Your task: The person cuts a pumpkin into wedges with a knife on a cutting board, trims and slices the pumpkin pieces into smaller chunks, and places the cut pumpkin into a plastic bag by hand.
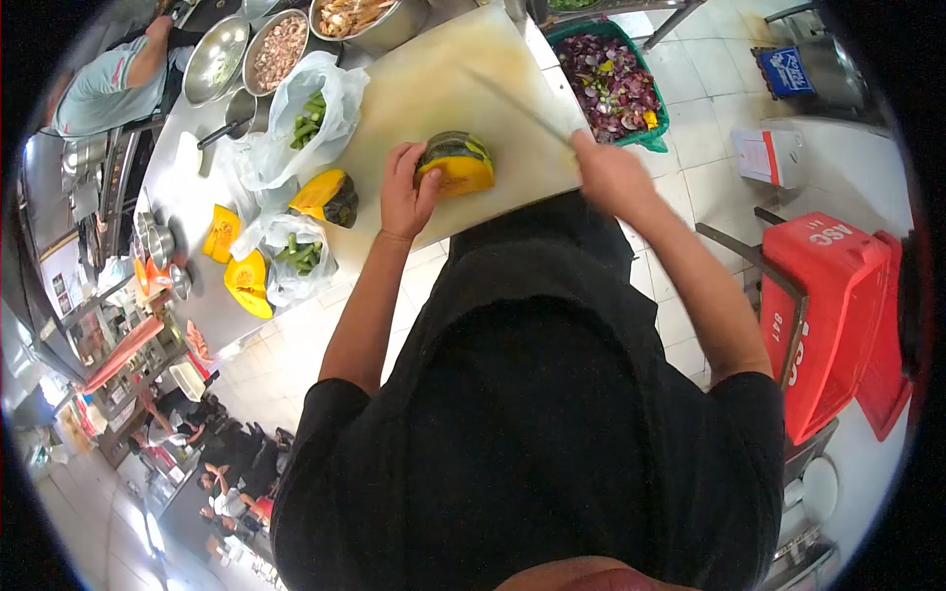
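A chunk of pumpkin [465,177] with dark green rind and orange flesh sits on the pale cutting board [434,84]. My left hand [406,195] grips its left end, thumb against the flesh and fingers over the rind. My right hand [613,179], smeared by motion, is closed round the handle of a knife [517,108]. The blade points up and left above the board, apart from the pumpkin. More pumpkin pieces lie left of the board: one wedge [330,197] beside it, another wedge [222,234] and a third [248,284] near the counter's edge.
Plastic bags of green vegetables [313,123] stand left of the board. Metal bowls [279,54] with chopped food line the far side. A green-lined crate [606,84] of purple scraps is at right, a red bin [828,305] farther right. Another person [113,89] stands at far left.
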`<state>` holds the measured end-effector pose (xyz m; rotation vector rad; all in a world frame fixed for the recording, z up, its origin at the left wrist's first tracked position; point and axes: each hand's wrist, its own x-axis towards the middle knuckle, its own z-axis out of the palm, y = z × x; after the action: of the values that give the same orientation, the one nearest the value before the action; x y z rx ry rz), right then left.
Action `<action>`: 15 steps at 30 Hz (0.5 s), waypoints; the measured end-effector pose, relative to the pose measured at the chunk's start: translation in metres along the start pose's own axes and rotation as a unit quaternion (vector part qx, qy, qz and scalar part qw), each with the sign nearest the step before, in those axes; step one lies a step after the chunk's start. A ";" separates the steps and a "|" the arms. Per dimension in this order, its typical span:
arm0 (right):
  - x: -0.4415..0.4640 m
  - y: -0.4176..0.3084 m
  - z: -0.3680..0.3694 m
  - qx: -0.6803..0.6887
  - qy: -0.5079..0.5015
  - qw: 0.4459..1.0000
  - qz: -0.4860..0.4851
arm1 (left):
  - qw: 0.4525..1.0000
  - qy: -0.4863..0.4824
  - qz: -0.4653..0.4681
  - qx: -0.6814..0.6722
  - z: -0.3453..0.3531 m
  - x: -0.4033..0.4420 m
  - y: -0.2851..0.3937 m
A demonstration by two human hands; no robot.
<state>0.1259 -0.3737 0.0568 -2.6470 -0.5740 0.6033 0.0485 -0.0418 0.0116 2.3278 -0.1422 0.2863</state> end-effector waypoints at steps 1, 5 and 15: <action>-0.004 -0.014 0.000 0.003 -0.036 0.999 -0.037 | 1.000 0.009 -0.004 0.005 0.003 -0.002 0.003; -0.004 -0.051 -0.001 0.047 -0.077 0.992 -0.086 | 0.998 0.051 -0.018 0.042 0.012 -0.005 0.016; 0.031 -0.051 -0.007 0.021 -0.111 0.979 -0.168 | 0.994 0.098 -0.001 0.046 0.030 -0.006 0.002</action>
<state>0.1391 -0.3180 0.0745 -2.3800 -1.0335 0.7968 0.0471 -0.0647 -0.0094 2.3746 -0.0309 0.5271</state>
